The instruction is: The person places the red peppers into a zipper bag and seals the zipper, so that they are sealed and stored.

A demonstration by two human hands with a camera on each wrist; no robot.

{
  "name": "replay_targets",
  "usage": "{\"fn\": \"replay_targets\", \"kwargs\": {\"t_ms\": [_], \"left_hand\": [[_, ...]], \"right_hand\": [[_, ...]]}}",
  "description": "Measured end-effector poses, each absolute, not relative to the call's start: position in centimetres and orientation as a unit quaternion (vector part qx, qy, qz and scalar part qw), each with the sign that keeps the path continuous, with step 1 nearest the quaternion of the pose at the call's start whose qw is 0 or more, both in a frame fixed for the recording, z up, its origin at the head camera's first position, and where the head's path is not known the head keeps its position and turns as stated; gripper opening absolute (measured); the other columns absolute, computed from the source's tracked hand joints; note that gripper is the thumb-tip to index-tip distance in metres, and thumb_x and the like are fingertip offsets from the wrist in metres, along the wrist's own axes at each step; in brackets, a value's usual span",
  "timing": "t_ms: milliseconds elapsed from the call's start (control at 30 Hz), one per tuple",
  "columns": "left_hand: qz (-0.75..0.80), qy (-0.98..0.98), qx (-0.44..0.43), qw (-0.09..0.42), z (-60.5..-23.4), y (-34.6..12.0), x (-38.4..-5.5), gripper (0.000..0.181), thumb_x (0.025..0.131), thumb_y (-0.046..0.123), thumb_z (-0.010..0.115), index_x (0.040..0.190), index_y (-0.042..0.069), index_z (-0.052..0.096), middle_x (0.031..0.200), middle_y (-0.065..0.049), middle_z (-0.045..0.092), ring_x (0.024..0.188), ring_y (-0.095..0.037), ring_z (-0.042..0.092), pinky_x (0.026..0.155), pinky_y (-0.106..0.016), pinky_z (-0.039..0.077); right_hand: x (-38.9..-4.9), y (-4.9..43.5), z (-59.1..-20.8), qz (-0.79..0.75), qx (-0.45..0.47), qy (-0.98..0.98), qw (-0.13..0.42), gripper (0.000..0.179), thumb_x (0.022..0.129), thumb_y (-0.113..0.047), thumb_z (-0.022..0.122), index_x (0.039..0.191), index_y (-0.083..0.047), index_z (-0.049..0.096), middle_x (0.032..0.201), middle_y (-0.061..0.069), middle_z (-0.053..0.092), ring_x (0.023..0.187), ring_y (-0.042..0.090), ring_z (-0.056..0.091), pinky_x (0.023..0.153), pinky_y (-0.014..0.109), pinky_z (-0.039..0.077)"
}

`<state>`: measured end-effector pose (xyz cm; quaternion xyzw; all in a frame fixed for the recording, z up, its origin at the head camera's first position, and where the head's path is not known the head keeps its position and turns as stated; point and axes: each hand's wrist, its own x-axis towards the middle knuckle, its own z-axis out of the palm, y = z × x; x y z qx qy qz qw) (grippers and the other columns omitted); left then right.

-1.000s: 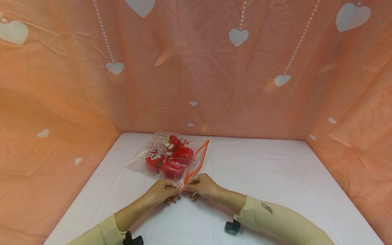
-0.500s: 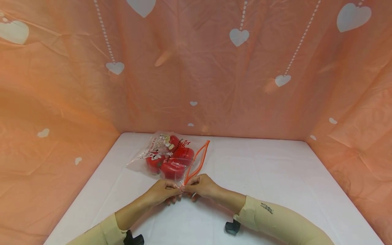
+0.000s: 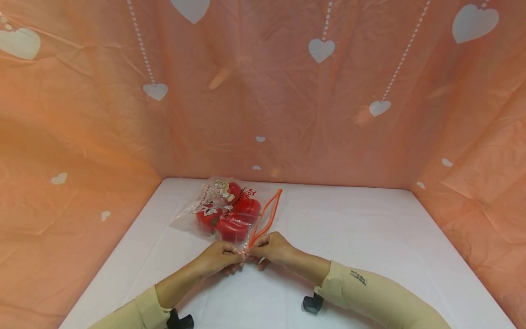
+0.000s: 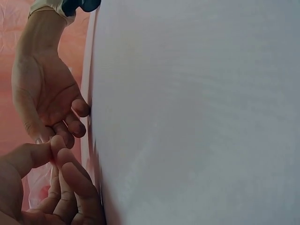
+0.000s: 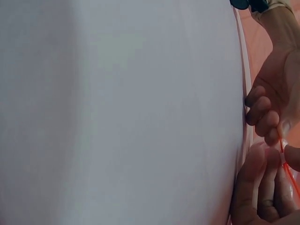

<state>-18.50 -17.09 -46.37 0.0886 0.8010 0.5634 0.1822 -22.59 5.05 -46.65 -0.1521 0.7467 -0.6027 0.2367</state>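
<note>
A clear printed zip bag lies toward the back left of the white table with several red bell peppers inside. Its mouth, edged by an orange zip strip, faces right and gapes at the far end. Thumb and fingers of my left hand pinch the bag's near corner. Right beside it, my right hand pinches the near end of the strip. The fingertips of both hands almost meet there. The right wrist view shows the orange strip running between the fingertips; the pinched end itself is mostly hidden.
The white table extends to the right of the bag. Orange sheeting with white hearts encloses the back and sides. Dark wrist devices hang under both sleeves, close over the table.
</note>
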Motion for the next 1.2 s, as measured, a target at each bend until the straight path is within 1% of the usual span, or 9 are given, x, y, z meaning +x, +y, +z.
{"fn": "replay_targets", "kwargs": {"t_ms": [167, 300, 400, 567, 800, 967, 1200], "left_hand": [[0.556, 0.806, 0.093, 0.182, -46.4, -17.3, -18.6, 0.019, 0.101, 0.013, 0.072, 0.094, -0.005, 0.074, 0.078, -0.002, 0.074, 0.068, -0.01, 0.061, 0.06, -0.024, 0.051], [0.556, 0.806, 0.097, 0.179, -46.5, -17.3, -18.7, 0.022, 0.102, 0.014, 0.071, 0.095, -0.006, 0.075, 0.076, 0.0, 0.071, 0.069, -0.01, 0.063, 0.061, -0.024, 0.052], [0.561, 0.803, 0.097, 0.178, -46.5, -17.2, -18.7, 0.024, 0.103, 0.015, 0.07, 0.098, -0.008, 0.076, 0.077, -0.001, 0.072, 0.071, -0.011, 0.065, 0.064, -0.025, 0.054], [0.565, 0.8, 0.091, 0.181, -46.5, -17.2, -18.7, 0.027, 0.104, 0.019, 0.071, 0.103, -0.007, 0.077, 0.084, -0.003, 0.076, 0.075, -0.012, 0.067, 0.069, -0.028, 0.058], [0.582, 0.787, 0.081, 0.189, -46.8, -17.2, -18.8, 0.025, 0.105, 0.017, 0.071, 0.1, -0.007, 0.076, 0.085, -0.005, 0.078, 0.074, -0.01, 0.068, 0.067, -0.024, 0.057], [0.589, 0.78, 0.085, 0.193, -46.8, -17.3, -18.9, 0.023, 0.105, 0.015, 0.07, 0.098, -0.007, 0.074, 0.087, -0.006, 0.079, 0.075, -0.009, 0.07, 0.068, -0.024, 0.058], [0.588, 0.781, 0.09, 0.189, -46.8, -17.3, -19.0, 0.023, 0.105, 0.011, 0.069, 0.101, -0.011, 0.073, 0.086, -0.009, 0.079, 0.076, -0.011, 0.071, 0.069, -0.025, 0.059]], "right_hand": [[-23.1, 5.3, -46.7, -0.603, -0.142, 0.75, 0.232, 0.017, 0.097, -0.01, 0.079, 0.1, 0.007, 0.08, 0.076, 0.005, 0.072, 0.059, 0.012, 0.065, 0.058, 0.03, 0.061], [-23.3, 5.4, -46.6, -0.606, -0.142, 0.75, 0.225, 0.017, 0.098, -0.009, 0.078, 0.1, 0.008, 0.08, 0.078, 0.007, 0.074, 0.064, 0.012, 0.065, 0.057, 0.029, 0.06], [-23.4, 5.4, -46.7, -0.61, -0.138, 0.747, 0.223, 0.017, 0.098, -0.01, 0.078, 0.099, 0.008, 0.08, 0.079, 0.01, 0.076, 0.067, 0.013, 0.066, 0.056, 0.027, 0.059], [-23.6, 5.4, -46.9, -0.614, -0.134, 0.745, 0.223, 0.017, 0.098, -0.012, 0.079, 0.097, 0.005, 0.08, 0.078, 0.008, 0.075, 0.067, 0.012, 0.065, 0.055, 0.026, 0.057], [-23.4, 5.3, -46.9, -0.603, -0.15, 0.754, 0.214, 0.02, 0.097, -0.015, 0.081, 0.096, 0.005, 0.08, 0.074, 0.008, 0.074, 0.063, 0.012, 0.064, 0.055, 0.028, 0.058], [-23.4, 5.2, -46.9, -0.59, -0.156, 0.763, 0.212, 0.02, 0.098, -0.016, 0.08, 0.095, 0.003, 0.081, 0.073, 0.007, 0.074, 0.062, 0.011, 0.063, 0.054, 0.026, 0.056], [-24.0, 5.5, -46.7, -0.576, -0.156, 0.777, 0.2, 0.02, 0.098, -0.016, 0.079, 0.097, 0.004, 0.081, 0.078, 0.004, 0.073, 0.061, 0.011, 0.062, 0.053, 0.027, 0.056]]}}
